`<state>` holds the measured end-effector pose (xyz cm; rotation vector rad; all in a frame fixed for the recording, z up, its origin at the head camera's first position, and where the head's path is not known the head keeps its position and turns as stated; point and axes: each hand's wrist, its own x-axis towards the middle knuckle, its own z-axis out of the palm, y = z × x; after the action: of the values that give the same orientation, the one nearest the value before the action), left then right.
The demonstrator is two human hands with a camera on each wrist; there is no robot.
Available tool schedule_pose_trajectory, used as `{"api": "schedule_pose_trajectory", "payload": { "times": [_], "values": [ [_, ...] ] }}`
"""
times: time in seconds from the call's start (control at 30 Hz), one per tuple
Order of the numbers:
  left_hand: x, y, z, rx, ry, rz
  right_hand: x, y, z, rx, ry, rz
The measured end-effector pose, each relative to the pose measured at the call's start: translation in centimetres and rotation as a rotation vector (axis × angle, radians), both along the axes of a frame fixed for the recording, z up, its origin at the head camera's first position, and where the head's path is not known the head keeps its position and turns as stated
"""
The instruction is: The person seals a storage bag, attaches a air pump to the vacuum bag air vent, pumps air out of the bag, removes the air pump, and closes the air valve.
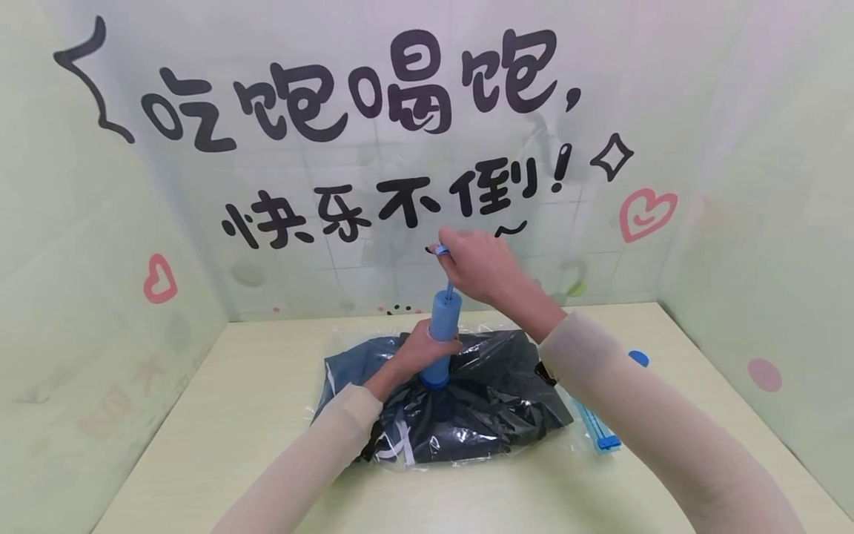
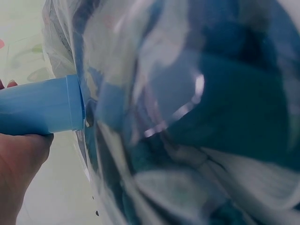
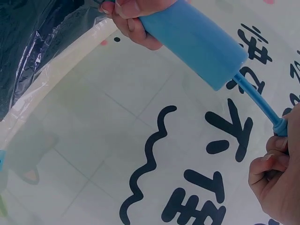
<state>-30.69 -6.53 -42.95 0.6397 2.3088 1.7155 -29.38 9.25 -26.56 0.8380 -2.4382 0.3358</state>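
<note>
A blue hand pump [image 1: 445, 315] stands nearly upright on a clear plastic vacuum bag [image 1: 494, 400] stuffed with dark folded clothes. My left hand [image 1: 423, 348] grips the pump's barrel low down, just above the bag. At the top, my right hand [image 1: 480, 263] holds the pump's handle, with the rod [image 3: 258, 98] drawn out of the barrel. The left wrist view shows the barrel's base [image 2: 75, 103] against the bag's wrinkled film. White straps [image 1: 403, 443] show through the plastic at the near side. Where the pump meets the valve is hidden.
On the table [image 1: 200, 445], right of the bag and partly behind my right sleeve, lie a round blue cap [image 1: 638, 358] and a blue clip-like strip [image 1: 607, 443]. A lettered white wall [image 1: 300, 282] rises behind, with side walls left and right.
</note>
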Motion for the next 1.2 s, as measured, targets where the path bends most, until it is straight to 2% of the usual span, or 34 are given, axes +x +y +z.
{"api": "schedule_pose_trajectory", "payload": {
  "times": [0.13,0.3,0.43,0.63,1.03,1.2],
  "values": [
    [0.0,0.0,0.0,0.002,-0.002,-0.01,0.3,-0.2,-0.7,0.041,-0.011,-0.023],
    [0.2,0.0,0.1,0.003,0.003,-0.035,0.4,-0.3,-2.3,0.094,0.009,-0.033],
    [0.3,0.0,0.0,0.009,-0.002,-0.032,0.4,-0.6,-3.4,0.098,0.019,-0.034],
    [0.3,0.0,-0.2,0.04,0.0,-0.034,0.3,-0.9,-4.6,0.092,-0.012,-0.025],
    [0.7,0.0,0.2,0.039,0.004,-0.038,0.4,-0.8,-5.1,0.05,-0.022,0.009],
    [0.5,-0.1,0.0,0.032,0.006,-0.041,0.6,-0.7,-4.9,0.043,-0.037,0.023]
  ]
}}
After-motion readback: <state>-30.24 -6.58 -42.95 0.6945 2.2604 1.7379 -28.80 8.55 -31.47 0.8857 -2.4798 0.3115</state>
